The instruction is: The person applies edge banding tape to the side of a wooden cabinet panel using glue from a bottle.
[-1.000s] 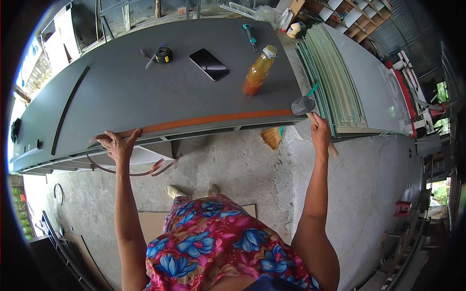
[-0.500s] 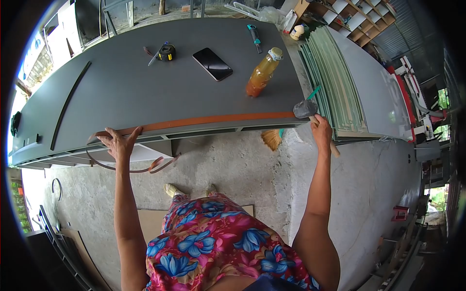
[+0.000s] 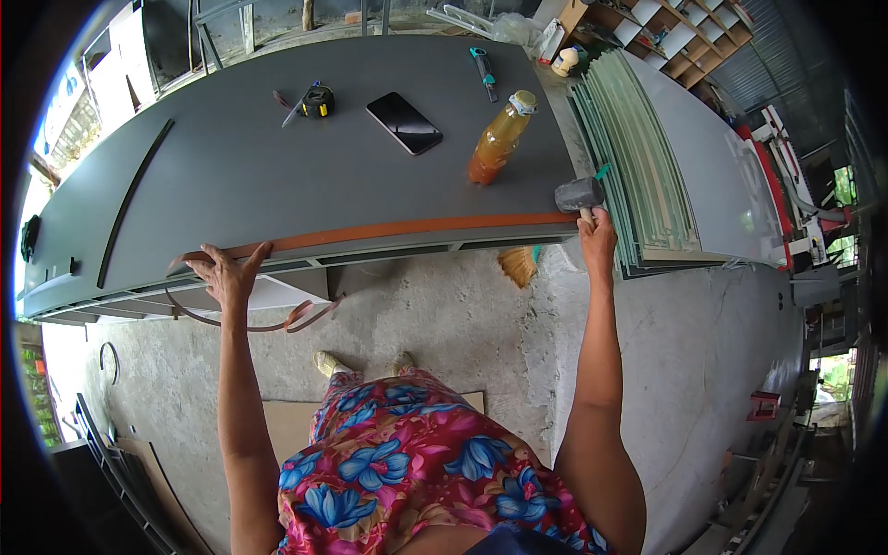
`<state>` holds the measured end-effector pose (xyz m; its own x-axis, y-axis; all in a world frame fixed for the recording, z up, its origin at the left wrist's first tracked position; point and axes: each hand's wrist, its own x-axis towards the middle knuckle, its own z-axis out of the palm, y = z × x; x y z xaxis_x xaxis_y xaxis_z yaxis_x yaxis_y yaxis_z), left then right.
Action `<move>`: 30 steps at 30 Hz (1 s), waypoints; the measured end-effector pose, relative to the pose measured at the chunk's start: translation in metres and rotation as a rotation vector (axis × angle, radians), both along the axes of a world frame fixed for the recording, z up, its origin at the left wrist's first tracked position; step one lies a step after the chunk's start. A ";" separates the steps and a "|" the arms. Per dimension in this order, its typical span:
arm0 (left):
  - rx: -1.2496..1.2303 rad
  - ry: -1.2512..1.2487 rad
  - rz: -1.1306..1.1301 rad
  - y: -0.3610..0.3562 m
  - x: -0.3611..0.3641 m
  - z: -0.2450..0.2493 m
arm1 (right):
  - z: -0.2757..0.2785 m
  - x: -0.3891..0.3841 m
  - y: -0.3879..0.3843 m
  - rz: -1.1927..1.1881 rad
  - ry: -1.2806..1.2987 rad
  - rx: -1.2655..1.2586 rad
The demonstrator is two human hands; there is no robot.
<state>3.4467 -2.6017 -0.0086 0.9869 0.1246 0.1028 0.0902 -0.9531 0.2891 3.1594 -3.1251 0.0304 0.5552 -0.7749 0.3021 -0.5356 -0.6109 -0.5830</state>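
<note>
A long orange-brown edging strip (image 3: 398, 228) runs along the near edge of a large grey panel (image 3: 268, 176). My left hand (image 3: 225, 275) rests on the strip's left part, thumb and fingers spread apart along it. From under that hand, the strip's loose end (image 3: 268, 327) hangs below the edge and curls. At the panel's right corner, my right hand (image 3: 598, 236) is closed round the handle of a rubber mallet. The dark mallet head (image 3: 579, 195) is right at the strip's right end.
On the panel are a tape measure (image 3: 317, 100), a phone (image 3: 404, 123), a bottle of orange liquid (image 3: 501, 139), a teal cutter (image 3: 483, 74) and a thin dark strip (image 3: 135, 201). Stacked green-edged sheets (image 3: 638, 157) stand right of it. A brush (image 3: 518, 265) lies below the edge.
My right hand has shifted slightly left and up with the mallet, whose handle has swung toward my forearm. My left hand has stayed in place on the strip.
</note>
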 end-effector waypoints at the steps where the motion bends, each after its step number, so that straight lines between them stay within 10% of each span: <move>1: 0.006 0.018 0.001 0.000 -0.001 0.002 | -0.005 0.002 -0.002 -0.019 -0.035 0.060; 30: -0.022 -0.016 -0.017 0.000 -0.001 -0.001 | -0.011 0.016 0.017 -0.230 0.276 -0.227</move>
<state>3.4457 -2.6022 -0.0095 0.9871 0.1103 0.1163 0.0692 -0.9477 0.3115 3.1756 -3.1082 0.0190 0.4596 -0.8191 0.3432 -0.7901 -0.5536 -0.2631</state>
